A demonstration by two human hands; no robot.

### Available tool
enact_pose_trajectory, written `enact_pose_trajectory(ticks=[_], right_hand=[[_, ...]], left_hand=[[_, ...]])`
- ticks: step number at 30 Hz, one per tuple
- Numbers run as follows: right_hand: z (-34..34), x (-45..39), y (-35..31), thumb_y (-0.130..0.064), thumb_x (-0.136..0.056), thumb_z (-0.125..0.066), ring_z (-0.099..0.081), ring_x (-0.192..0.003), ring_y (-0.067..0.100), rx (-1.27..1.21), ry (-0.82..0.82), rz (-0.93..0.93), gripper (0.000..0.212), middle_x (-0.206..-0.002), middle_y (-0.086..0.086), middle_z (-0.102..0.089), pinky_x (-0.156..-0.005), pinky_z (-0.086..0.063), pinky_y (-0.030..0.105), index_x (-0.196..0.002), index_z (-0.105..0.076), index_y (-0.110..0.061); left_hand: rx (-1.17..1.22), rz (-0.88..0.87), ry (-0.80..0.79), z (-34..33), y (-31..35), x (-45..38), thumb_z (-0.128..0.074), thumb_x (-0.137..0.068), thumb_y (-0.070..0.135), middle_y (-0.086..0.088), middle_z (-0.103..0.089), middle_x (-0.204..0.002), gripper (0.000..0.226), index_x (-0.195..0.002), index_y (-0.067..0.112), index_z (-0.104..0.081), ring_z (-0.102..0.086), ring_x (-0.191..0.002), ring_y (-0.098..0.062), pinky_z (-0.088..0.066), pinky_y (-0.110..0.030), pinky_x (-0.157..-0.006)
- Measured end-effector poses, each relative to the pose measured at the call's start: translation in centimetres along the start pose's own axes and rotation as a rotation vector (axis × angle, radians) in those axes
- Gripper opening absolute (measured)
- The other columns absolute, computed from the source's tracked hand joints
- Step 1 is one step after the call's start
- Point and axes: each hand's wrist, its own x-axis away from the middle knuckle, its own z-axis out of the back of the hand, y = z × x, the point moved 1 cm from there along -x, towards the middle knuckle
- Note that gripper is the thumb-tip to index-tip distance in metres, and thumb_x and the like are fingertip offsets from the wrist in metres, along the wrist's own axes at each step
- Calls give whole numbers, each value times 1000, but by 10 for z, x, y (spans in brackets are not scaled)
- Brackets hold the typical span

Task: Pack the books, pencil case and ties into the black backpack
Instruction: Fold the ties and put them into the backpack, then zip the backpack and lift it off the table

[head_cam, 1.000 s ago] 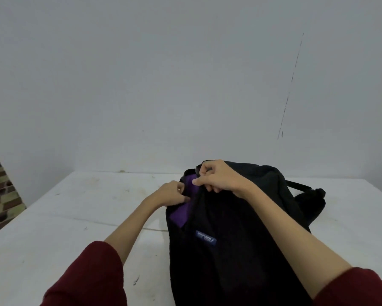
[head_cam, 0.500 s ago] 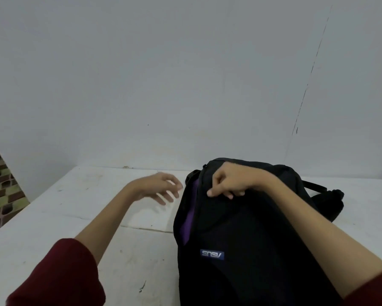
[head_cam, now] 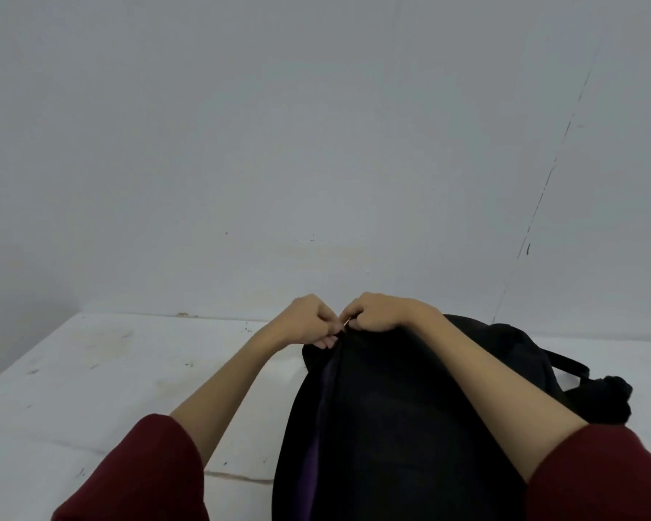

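The black backpack [head_cam: 410, 426] stands upright on the white table [head_cam: 109, 389], right of centre. A narrow purple strip [head_cam: 316, 445] shows along its left opening. Both my hands meet at the top of the bag. My left hand [head_cam: 309, 325] has curled fingers pinching the bag's top edge from the left. My right hand [head_cam: 380, 314] grips the top edge from the right, and a small pale piece shows between the two hands. No books, pencil case or ties are visible outside the bag.
A plain grey wall [head_cam: 316, 144] rises just behind the table. The backpack's strap and a black loop [head_cam: 598, 400] lie on the table to the right. Bare tabletop stretches to the left.
My left hand, which was open in the air left of the bag, has come back to the top edge and closed on it. The purple gap has narrowed.
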Motion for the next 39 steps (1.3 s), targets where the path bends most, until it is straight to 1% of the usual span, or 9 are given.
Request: enact_pose_trajectory(ticks=[6,9,14,20,24,27,29,33,39], right_hand=[[1,-7,8,-16,-95,-51,-53,-115,20,3,-38,73,23,-124,5,-59,-101,-39,32,-114,-63,-11],[-1,-7,5,-14,-93,-52,-51,-114,20,17,72,116,20,-123,4,-57,-98,-39,30,-110,-63,-10],[-2,-1,4,-14,-93,-52,-50,-117,19,6,171,107,17,-123,2,-56,-104,-37,42,-106,-63,-14],[-8,8,0,-16,-94,-44,-51,-108,21,178,345,-8,17,-114,-3,-60,-102,-21,48,-102,-58,-21],[-8,19,-6,-7,-89,-41,-45,-114,21,215,415,-45,24,-112,-4,-59,-103,-20,53,-100,-54,-24],[-18,39,-38,2,-80,-38,-36,-130,18,213,93,128,55,-139,-9,-47,-106,-27,47,-118,-56,-32],[-30,53,-57,1,-82,-38,-44,-123,18,320,-18,188,53,-133,-8,-52,-104,-29,40,-117,-60,-33],[-49,71,-55,-6,-88,-46,-52,-108,15,560,248,232,33,-111,-6,-63,-105,-21,40,-106,-63,-28],[-59,78,-50,-5,-89,-45,-50,-113,16,578,438,167,35,-113,-8,-63,-114,-8,52,-111,-60,-28]], left_hand=[[185,58,-19,5,-15,5,-52,-96,11,-1,-61,-66,18,-98,6,-69,-56,-56,-5,-48,-13,-56],[-48,6,101,3,-9,11,-47,-97,18,1,-57,-66,16,-92,13,-62,-49,-55,-7,-41,-16,-51],[-834,-204,168,-2,-6,31,-31,-101,19,-11,-60,-99,19,-106,10,-46,-50,-79,-27,-33,-30,-63],[-897,-254,217,-9,-3,60,-25,-103,28,-7,-58,-85,28,-95,10,-44,-41,-69,-22,-27,-31,-60],[-954,-456,346,-20,-10,109,-42,-100,21,-4,-61,-74,17,-92,10,-52,-45,-58,-19,-23,-27,-44],[-979,-337,267,-19,-17,129,-25,-103,29,-5,-63,-91,28,-108,13,-47,-57,-77,-24,-32,-29,-58],[-997,-297,265,-22,-12,131,-23,-104,29,-6,-63,-95,29,-113,14,-45,-57,-82,-25,-30,-29,-61],[-999,-264,219,-43,0,154,-30,-102,23,-9,-63,-95,23,-107,11,-48,-57,-83,-26,-28,-30,-61],[-1057,-379,-52,-80,-10,243,-31,-100,20,-9,-63,-102,21,-111,14,-49,-58,-91,-32,-27,-32,-64]])
